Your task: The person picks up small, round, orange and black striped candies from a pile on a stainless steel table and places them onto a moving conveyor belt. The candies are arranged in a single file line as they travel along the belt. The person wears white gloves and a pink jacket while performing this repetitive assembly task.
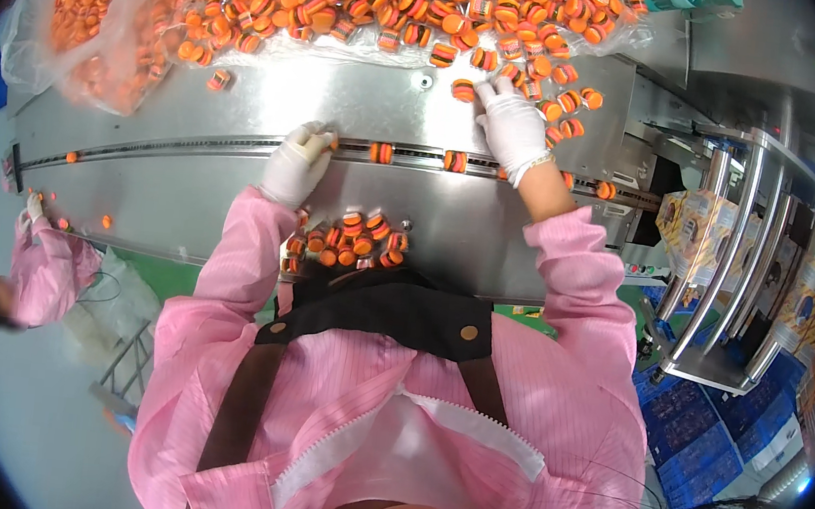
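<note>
My left hand [298, 165], in a white glove, is at the conveyor channel [230, 149]. Its fingers are closed at the tips around an orange wrapped candy [333, 143], only partly visible. Further right, my right hand [515, 129], also gloved, reaches past the channel with fingers stretched out and apart. Its fingertips lie beside a striped orange candy [464, 90], at the near edge of the large candy pile [374, 3]. In the channel between my hands sit two striped candies, one of them a layered orange-red candy [380, 153].
A small candy heap [354, 241] lies on the metal table's near edge, against my apron. At far left is a clear bag [117, 45] of candies; below it, a co-worker in pink [54, 267]. On the right stand a roller frame with printed film [698, 235] and blue crates [697, 434].
</note>
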A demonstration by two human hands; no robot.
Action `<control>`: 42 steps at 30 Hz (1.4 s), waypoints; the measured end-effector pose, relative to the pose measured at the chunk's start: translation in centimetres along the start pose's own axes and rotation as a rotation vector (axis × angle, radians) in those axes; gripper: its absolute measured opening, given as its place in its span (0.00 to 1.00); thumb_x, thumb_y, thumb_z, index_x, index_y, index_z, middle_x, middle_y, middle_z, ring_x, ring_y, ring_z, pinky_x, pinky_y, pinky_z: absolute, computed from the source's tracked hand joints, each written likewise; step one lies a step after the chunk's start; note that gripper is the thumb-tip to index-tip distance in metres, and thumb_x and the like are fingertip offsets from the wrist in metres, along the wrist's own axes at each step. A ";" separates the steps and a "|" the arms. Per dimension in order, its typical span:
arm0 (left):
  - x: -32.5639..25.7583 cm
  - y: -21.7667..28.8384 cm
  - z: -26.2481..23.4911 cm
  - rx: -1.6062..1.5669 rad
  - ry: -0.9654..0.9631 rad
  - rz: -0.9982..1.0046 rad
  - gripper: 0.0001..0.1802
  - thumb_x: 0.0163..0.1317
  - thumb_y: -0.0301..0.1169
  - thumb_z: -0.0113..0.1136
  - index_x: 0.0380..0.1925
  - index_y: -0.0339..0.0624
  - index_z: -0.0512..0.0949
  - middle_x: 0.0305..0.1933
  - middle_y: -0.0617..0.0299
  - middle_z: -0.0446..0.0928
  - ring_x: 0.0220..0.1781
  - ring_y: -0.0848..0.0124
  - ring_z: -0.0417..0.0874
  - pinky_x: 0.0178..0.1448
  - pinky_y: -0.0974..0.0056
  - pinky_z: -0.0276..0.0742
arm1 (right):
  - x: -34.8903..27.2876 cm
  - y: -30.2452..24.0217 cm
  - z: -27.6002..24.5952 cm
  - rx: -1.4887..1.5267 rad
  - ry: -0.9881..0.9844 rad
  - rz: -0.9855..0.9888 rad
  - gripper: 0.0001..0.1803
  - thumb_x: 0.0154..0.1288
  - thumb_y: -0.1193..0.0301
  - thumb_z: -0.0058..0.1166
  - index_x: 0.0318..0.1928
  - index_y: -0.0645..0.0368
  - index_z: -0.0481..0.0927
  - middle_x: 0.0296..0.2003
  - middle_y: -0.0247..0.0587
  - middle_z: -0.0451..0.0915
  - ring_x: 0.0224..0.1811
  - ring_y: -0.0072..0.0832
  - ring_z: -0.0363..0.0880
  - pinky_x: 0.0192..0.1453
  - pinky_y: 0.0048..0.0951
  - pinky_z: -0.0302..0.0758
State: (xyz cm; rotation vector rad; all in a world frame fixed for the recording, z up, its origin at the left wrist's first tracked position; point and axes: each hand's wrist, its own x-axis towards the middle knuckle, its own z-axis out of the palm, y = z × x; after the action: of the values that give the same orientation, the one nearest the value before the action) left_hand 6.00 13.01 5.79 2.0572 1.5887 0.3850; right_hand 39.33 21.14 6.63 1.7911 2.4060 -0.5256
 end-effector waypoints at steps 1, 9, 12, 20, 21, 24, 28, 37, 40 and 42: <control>-0.2 -0.2 -0.4 -0.015 -0.011 -0.016 0.14 0.55 0.23 0.63 0.44 0.40 0.79 0.52 0.49 0.75 0.51 0.54 0.81 0.52 0.60 0.79 | 0.4 0.5 0.4 0.009 -0.024 -0.007 0.25 0.54 0.67 0.64 0.54 0.51 0.75 0.48 0.45 0.74 0.47 0.44 0.79 0.51 0.41 0.77; -1.3 -2.1 0.0 0.063 -0.079 0.128 0.17 0.54 0.24 0.62 0.46 0.40 0.79 0.53 0.48 0.74 0.55 0.51 0.76 0.58 0.55 0.75 | -1.9 0.4 0.3 1.082 -0.036 0.083 0.17 0.59 0.80 0.60 0.50 0.58 0.76 0.46 0.36 0.78 0.44 0.25 0.79 0.49 0.26 0.77; 0.3 0.0 -1.8 0.087 -0.106 0.143 0.19 0.53 0.27 0.65 0.47 0.42 0.79 0.53 0.49 0.75 0.57 0.50 0.74 0.61 0.53 0.72 | -3.4 -1.1 1.8 1.546 -0.234 0.095 0.19 0.62 0.77 0.61 0.53 0.59 0.75 0.42 0.29 0.78 0.42 0.15 0.77 0.46 0.19 0.76; 9.6 8.2 2.5 -0.129 -0.045 0.189 0.24 0.54 0.34 0.67 0.53 0.46 0.75 0.49 0.49 0.74 0.50 0.50 0.77 0.54 0.54 0.76 | -5.1 -6.8 3.4 0.682 0.024 0.068 0.11 0.64 0.66 0.57 0.37 0.60 0.72 0.36 0.52 0.75 0.37 0.52 0.76 0.40 0.44 0.74; 10.6 9.1 3.5 -0.146 -0.071 0.172 0.24 0.55 0.33 0.66 0.53 0.46 0.75 0.48 0.49 0.74 0.49 0.49 0.78 0.53 0.55 0.76 | -5.3 -6.9 4.3 0.624 0.071 0.076 0.11 0.63 0.67 0.56 0.37 0.60 0.72 0.38 0.52 0.74 0.37 0.52 0.76 0.40 0.45 0.75; 12.6 9.2 7.1 -0.098 -0.112 0.150 0.21 0.56 0.32 0.64 0.51 0.45 0.75 0.45 0.49 0.75 0.46 0.50 0.79 0.51 0.55 0.77 | -5.9 -6.3 4.9 0.500 0.035 0.127 0.10 0.62 0.69 0.57 0.40 0.59 0.72 0.42 0.54 0.72 0.38 0.52 0.78 0.42 0.48 0.76; 12.3 8.5 7.9 -0.193 -0.082 0.183 0.16 0.58 0.30 0.62 0.47 0.42 0.75 0.40 0.50 0.77 0.42 0.53 0.81 0.48 0.57 0.77 | -5.6 -4.2 2.6 0.354 0.092 0.150 0.14 0.61 0.68 0.57 0.45 0.58 0.72 0.43 0.53 0.72 0.39 0.49 0.79 0.42 0.47 0.78; 3.6 1.2 -2.5 -0.167 -0.051 -0.277 0.14 0.59 0.31 0.64 0.42 0.39 0.75 0.36 0.49 0.79 0.39 0.55 0.82 0.43 0.58 0.77 | 2.9 0.7 -1.0 -0.052 0.065 0.138 0.18 0.61 0.64 0.57 0.50 0.56 0.72 0.48 0.49 0.75 0.41 0.45 0.82 0.40 0.47 0.78; -0.5 -3.9 -1.4 -0.215 -0.062 -0.258 0.10 0.60 0.25 0.62 0.40 0.38 0.72 0.41 0.53 0.79 0.43 0.62 0.81 0.50 0.62 0.76 | 2.7 0.2 -0.6 0.002 0.100 0.142 0.17 0.62 0.62 0.57 0.47 0.56 0.72 0.44 0.50 0.78 0.39 0.46 0.82 0.39 0.46 0.78; -1.5 -4.5 -0.9 -0.132 -0.048 -0.257 0.10 0.59 0.26 0.62 0.38 0.37 0.72 0.43 0.51 0.76 0.45 0.57 0.79 0.51 0.60 0.75 | 1.7 -1.0 -1.4 0.104 0.170 0.183 0.18 0.62 0.61 0.58 0.47 0.57 0.71 0.43 0.51 0.79 0.39 0.46 0.82 0.39 0.45 0.78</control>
State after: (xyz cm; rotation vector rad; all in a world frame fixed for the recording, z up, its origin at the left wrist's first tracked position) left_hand 1.46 12.66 4.20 1.7260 1.7231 0.3339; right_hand 38.08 22.90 7.70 2.1561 2.3232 -0.5061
